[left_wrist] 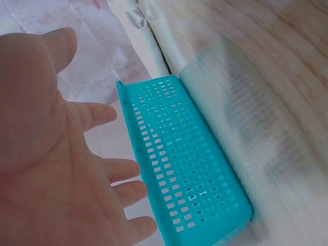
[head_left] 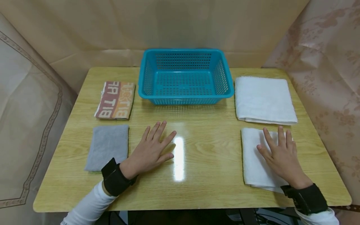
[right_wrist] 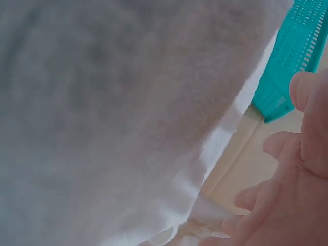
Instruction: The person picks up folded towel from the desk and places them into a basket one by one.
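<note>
My left hand (head_left: 150, 151) hovers over the table to the right of a folded grey towel (head_left: 108, 145), fingers spread and holding nothing. In the left wrist view its palm (left_wrist: 46, 154) is bare beside the blue basket (left_wrist: 179, 154). My right hand (head_left: 284, 156) is above a folded white towel (head_left: 253, 165) at the front right, fingers spread. The right wrist view shows the white towel (right_wrist: 118, 123) up close, apart from the fingers (right_wrist: 279, 146). Behind it lies a second folded white towel (head_left: 262, 98).
A blue perforated basket (head_left: 185, 100) stands at the table's back middle. A folded brown and orange towel with letters (head_left: 116, 100) lies left of it, behind the grey one. The wooden table (head_left: 208, 187) reflects a bright light. Curtains hang behind and at both sides.
</note>
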`<state>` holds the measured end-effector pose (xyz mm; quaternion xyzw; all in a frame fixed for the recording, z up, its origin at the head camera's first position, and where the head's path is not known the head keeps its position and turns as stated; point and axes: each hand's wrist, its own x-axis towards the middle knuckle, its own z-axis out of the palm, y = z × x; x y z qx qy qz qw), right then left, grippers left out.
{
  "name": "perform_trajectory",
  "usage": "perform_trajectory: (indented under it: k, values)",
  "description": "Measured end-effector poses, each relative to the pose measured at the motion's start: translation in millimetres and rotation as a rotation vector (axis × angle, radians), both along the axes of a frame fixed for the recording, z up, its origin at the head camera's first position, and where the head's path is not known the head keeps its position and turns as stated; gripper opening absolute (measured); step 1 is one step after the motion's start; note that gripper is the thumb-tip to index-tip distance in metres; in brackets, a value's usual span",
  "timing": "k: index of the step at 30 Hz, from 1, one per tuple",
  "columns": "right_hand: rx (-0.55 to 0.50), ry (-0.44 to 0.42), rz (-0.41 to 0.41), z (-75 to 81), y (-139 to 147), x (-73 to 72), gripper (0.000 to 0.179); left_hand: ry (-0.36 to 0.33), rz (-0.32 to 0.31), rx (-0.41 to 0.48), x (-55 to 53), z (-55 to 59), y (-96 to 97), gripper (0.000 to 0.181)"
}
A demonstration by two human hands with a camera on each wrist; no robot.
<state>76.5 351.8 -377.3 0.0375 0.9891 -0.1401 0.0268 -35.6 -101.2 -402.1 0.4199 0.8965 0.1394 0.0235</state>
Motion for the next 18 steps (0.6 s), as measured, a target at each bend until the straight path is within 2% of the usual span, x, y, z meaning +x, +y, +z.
perform_trajectory:
  k: [6, 18]
  values:
    - [-0.007, -0.031, -0.014, -2.2, 1.1, 0.3, 0.069, -0.010, 0.003, 0.003, 0.2, 1.4, -0.3, 0.070]
    - [-0.036, -0.199, -0.052, -8.7, 4.1, 0.4, 0.076, -0.022, 0.004, -0.001, 0.0, 0.6, -0.4, 0.070]
